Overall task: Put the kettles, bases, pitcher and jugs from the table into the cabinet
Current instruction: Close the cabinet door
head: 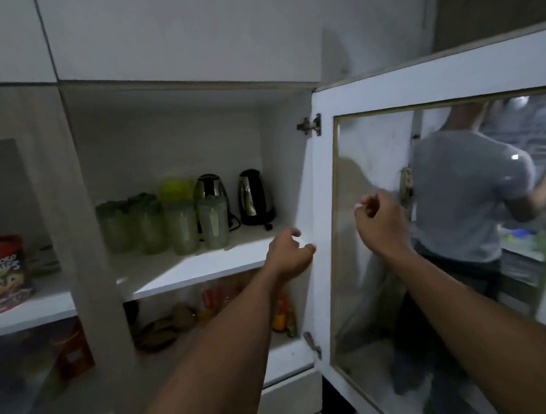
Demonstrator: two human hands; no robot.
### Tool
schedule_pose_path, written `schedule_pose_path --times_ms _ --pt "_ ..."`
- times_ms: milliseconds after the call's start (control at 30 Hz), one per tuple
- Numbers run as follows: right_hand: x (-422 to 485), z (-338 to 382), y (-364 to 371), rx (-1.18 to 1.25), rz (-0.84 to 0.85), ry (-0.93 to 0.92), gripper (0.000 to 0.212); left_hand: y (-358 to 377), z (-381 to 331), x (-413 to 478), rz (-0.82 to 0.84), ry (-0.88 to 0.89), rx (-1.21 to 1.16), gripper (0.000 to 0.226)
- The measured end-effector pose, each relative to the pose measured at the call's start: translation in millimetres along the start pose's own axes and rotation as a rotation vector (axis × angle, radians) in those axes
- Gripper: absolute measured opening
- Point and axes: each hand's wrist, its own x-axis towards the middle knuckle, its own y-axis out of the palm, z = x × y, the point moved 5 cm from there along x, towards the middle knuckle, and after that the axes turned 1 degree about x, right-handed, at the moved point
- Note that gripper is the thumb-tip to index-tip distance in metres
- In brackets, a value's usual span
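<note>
Looks loaded, so left hand (290, 254) (loose, empty grip) and right hand (378, 222) (curled, holding nothing) should swing the white glass-paned cabinet door (321, 184) shut gently, clear of the black-and-steel kettles (255, 197).

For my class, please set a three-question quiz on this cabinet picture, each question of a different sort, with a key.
1. True or false: the glass door stands open.
2. How many kettles stand on the shelf?
3. The left hand is at: A) a kettle; B) the shelf's front edge; C) the cereal box.

Key: 1 true; 2 two; 3 B.
</note>
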Motion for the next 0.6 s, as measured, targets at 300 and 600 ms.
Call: schedule_pose_path --times_ms 300,600 --pt "3 -8 -239 -0.329 -0.579 -0.352 0.013 194 -197 -65 0.175 0.478 0.051 0.044" --pt "33 -57 -297 -0.018 -0.39 0.101 0.032 256 -250 -97 0.118 0.628 0.121 0.055"
